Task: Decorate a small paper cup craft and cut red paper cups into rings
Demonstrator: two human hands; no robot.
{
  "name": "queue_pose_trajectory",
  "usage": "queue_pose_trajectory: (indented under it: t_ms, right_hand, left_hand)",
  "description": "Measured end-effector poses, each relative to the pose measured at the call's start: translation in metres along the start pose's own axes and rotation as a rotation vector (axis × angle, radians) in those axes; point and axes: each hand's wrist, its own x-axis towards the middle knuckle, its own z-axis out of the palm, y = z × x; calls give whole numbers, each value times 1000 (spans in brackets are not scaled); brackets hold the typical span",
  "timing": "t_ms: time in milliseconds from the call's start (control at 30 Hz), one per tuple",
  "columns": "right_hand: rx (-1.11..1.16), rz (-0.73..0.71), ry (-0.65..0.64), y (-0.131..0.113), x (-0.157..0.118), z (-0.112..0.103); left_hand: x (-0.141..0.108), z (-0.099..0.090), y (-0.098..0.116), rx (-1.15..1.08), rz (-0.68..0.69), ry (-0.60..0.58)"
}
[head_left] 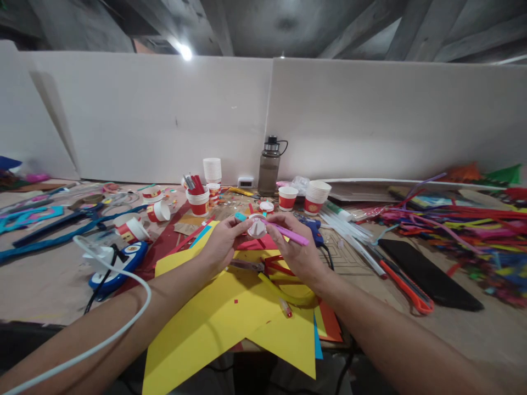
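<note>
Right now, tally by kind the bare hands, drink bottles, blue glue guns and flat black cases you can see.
Bare hands: 2 (left hand, right hand)
Drink bottle: 1
Blue glue gun: 1
Flat black case: 1
Total: 5

Both hands (257, 247) hold a small white cup (257, 226) above yellow paper (230, 312).

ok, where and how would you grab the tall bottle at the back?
I'd wrap the upper body of the bottle, below the cap, coming level from the front. It stands upright with a roughly cylindrical body, a white panel is behind, and a paper cup crowds its base on the right. The side loop would probably let it swing.
</note>
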Motion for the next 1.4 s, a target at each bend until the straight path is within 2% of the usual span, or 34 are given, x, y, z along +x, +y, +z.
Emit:
queue_pose_trajectory:
  t_ms: [367,1400]
  right_hand:
    - [-31,14,13,2,-1,2]
    - [-99,-4,15,4,0,4]
  left_hand:
    - [0,-1,-2,-26,6,-36]
    - [-2,0,-2,-2,3,-37]
